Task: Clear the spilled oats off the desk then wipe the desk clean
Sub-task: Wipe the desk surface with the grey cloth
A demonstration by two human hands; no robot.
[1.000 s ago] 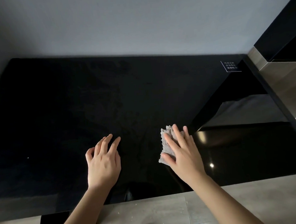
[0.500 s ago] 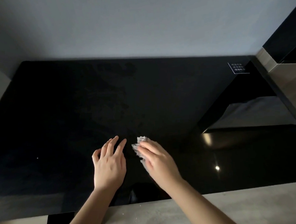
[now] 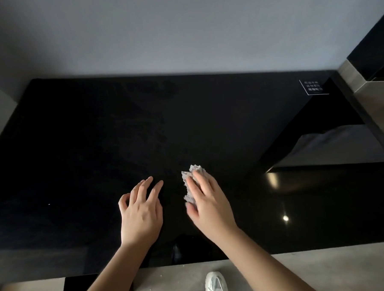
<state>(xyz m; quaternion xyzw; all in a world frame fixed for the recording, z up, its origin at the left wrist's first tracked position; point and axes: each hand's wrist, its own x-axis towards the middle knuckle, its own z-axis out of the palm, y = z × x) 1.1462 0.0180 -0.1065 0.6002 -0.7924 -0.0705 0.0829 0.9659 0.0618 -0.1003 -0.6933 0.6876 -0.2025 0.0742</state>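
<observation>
Two hands are on the desk (image 3: 75, 151). Your right hand (image 3: 209, 204) lies flat on the cloth (image 3: 191, 178), fingers straight and close together, pressing it onto the black top rather than clasping it. The thumb is blurred at the cloth's near edge, and you cannot tell whether it touches. The cloth is pale grey and crumpled; it shows beyond your fingertips and along the left side of that hand.

Your left hand (image 3: 141, 214) is just left of the cloth and apart from it. It is palm down with fingers spread and relaxed, holding nothing.

Well to the left of that hand, one pale speck (image 3: 49, 204) lies on the desk; you cannot tell whether it is an oat. Far beyond the right hand and off to its right, a white-lettered label (image 3: 314, 87) sits near the desk's corner. Back past both wrists, below the near edge, the floor (image 3: 326, 269) shows a few pale flecks (image 3: 161, 276) and a white shoe (image 3: 216, 285).
</observation>
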